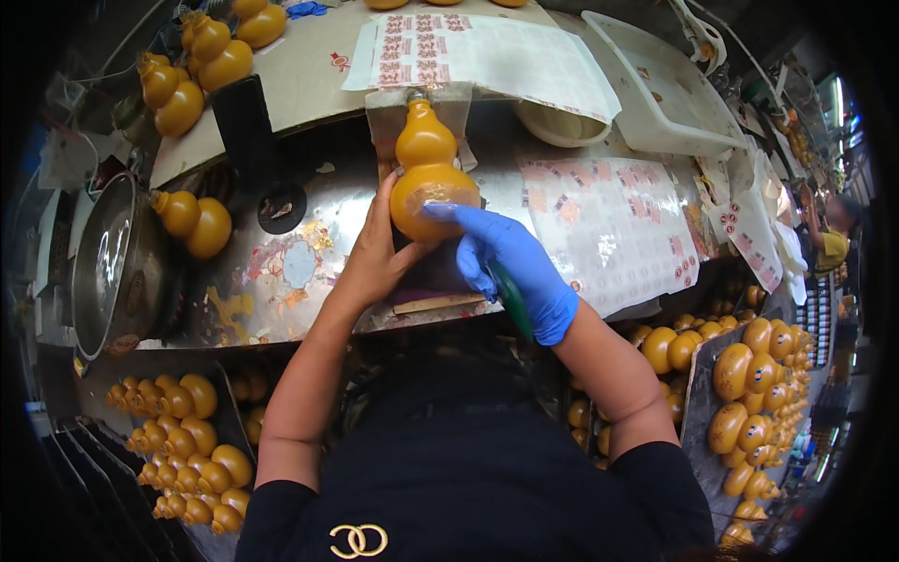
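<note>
A glossy yellow-orange gourd-shaped bottle (426,148) lies tilted in front of me, its narrow neck pointing away. My left hand (376,255), bare, is wrapped round the left side and base of its wide lower bulb. A blue glove covers my right hand (513,251). Its index finger presses on a shiny, see-through patch (433,199) on the bulb, while its other fingers are curled round a green-handled tool (509,302). The tool's working end cannot be made out. Under the bottle's neck lies a translucent sheet (378,117).
Sheets of printed decals (468,47) lie at the back, with more decal sheets (609,225) at right. Beyond are a cream bowl (562,126) and a white plastic tub (655,103). A metal pan (117,262) stands left, near another gourd bottle (195,223). Racks of gourd bottles (192,440) flank me.
</note>
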Available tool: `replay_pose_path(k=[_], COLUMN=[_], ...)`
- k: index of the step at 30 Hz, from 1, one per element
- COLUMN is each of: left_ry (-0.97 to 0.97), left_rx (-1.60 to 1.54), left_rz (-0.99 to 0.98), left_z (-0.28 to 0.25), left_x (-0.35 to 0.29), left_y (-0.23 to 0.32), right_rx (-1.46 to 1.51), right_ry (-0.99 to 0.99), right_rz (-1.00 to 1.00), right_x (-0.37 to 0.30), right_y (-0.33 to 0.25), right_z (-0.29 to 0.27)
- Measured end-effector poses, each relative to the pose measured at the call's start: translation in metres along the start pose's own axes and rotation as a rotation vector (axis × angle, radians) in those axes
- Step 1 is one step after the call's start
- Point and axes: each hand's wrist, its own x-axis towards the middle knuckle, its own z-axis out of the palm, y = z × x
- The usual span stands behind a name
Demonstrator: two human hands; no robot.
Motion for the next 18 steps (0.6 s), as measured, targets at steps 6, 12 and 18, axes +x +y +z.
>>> replay_pose_path(k=[6,12,18], left_ry=[-0.092,-0.186,-0.102], left_rx=[-0.085,-0.119,-0.577], left_rz=[-0.047,-0.021,-0.284], left_z=[-0.002,-0.019,-0.012], left_x=[0.005,0.005,0.011], left_y=[-0.004,-0.006,0.014], right_rx=[-0.104,-0.239,-0.226], right_ry=[0.048,0.082,0.075], right_rz=[-0.113,-0.189,-0.223], right_x=[0.004,0.008,0.005], right_y=[0.016,0.026,0.028], right_z=[-0.008,-0.013,-0.012])
